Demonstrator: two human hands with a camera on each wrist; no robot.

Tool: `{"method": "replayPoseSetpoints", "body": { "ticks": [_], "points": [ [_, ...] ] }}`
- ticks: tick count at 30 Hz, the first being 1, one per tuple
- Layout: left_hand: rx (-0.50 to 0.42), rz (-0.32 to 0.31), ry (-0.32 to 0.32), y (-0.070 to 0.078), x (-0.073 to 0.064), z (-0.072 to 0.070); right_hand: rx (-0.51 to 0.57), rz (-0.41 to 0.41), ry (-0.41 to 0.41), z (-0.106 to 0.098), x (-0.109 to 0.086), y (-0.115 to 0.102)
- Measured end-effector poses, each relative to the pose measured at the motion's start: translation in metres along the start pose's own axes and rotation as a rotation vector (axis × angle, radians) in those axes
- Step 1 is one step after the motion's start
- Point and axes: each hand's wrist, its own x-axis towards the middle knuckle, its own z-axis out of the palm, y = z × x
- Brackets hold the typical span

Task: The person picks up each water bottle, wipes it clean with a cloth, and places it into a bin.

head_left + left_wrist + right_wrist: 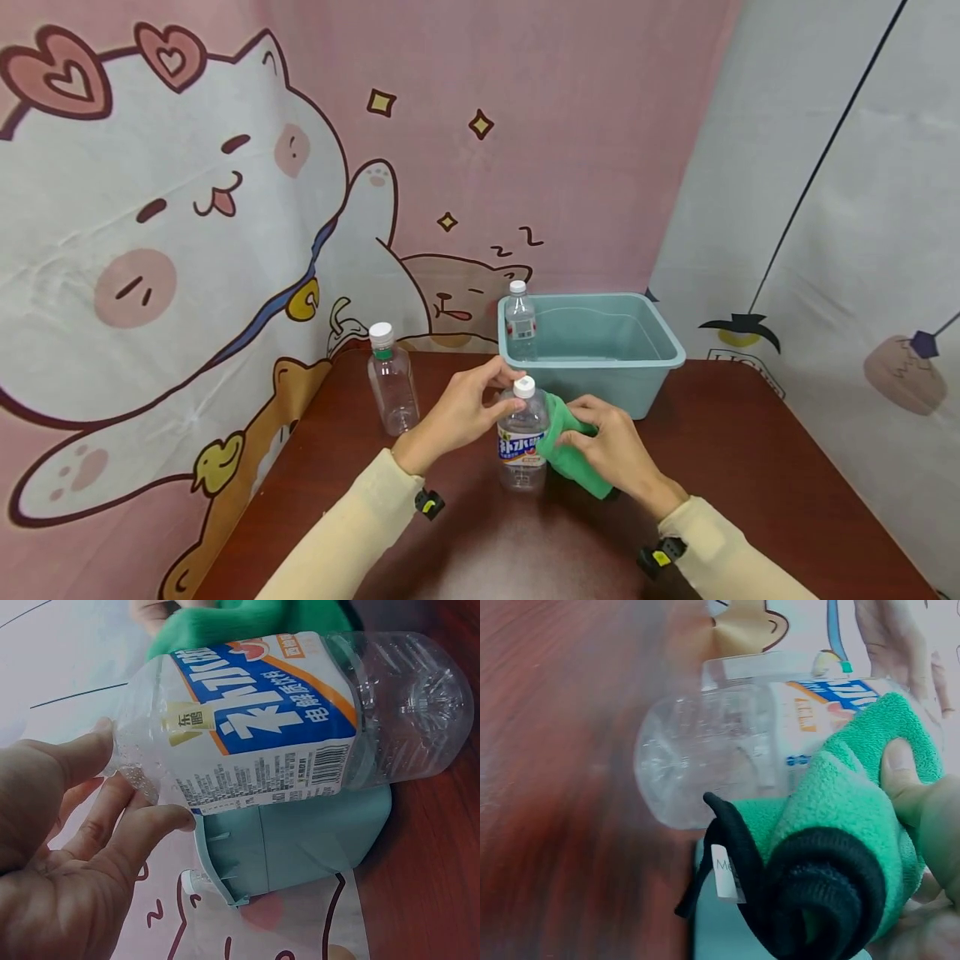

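Wiping in hand: A person's bare left hand (467, 408) steadies a clear plastic bottle with a white cap and printed wrap label (521, 442), while the right hand (613, 443) brings a bunched green terry cloth with black edging (575, 464) against it, in what looks like a wipe-down.
Bottle's place: Upright on the red-brown tabletop (750, 467), just in front of the left end of a pale blue plastic tub (618, 385), outside it.
Left-hand grip: Thumb and fingers grasp the bottle around its neck and shoulder.
Right-hand grip: Thumb and fingers clench the cloth, which covers part of the label's edge.
Next move: Judging by the pose, it calls for a firm neck hold and a turn of the bottle, so the cloth reaches the remaining sides.
Bottle label: Large white characters on blue read 补水, a third partly turned away; smaller ones appear to read 电解质饮料. A gold badge (187, 721) says 东鹏. Fine print beside the barcode (330, 763) is too small.
Cloth tag: On the white fabric tag (724, 871), an M shows; the rest is hidden.
Other bottles: A small white-capped clear bottle (520, 312) stands inside the tub's left end, its label unreadable; a clear bottle with a green neck ring (393, 389) stands left of the tub.
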Motion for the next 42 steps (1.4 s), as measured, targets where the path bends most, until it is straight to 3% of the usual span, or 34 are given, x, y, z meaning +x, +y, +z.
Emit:
{"method": "replayPoseSetpoints", "body": {
  "ticks": [6, 12, 22, 34, 42],
  "points": [
    [-0.016, -0.001, -0.003, 0.000, -0.001, 0.000, 0.012, -0.038, 0.052, -0.008, 0.013, -0.016],
    [-0.019, 0.031, 0.008, -0.002, -0.001, 0.000, 0.033, -0.065, 0.035, -0.009, 0.029, -0.031],
    [-0.023, 0.032, 0.012, -0.001, 0.000, 0.000, 0.011, -0.062, 0.020, -0.010, 0.032, -0.035],
    [-0.008, 0.036, 0.014, 0.000, 0.000, 0.000, -0.080, -0.057, -0.114, -0.026, 0.032, -0.040],
    [0.001, 0.027, 0.010, 0.000, -0.002, 0.002, -0.122, -0.018, -0.158, -0.022, 0.019, -0.024]
  ]
}}
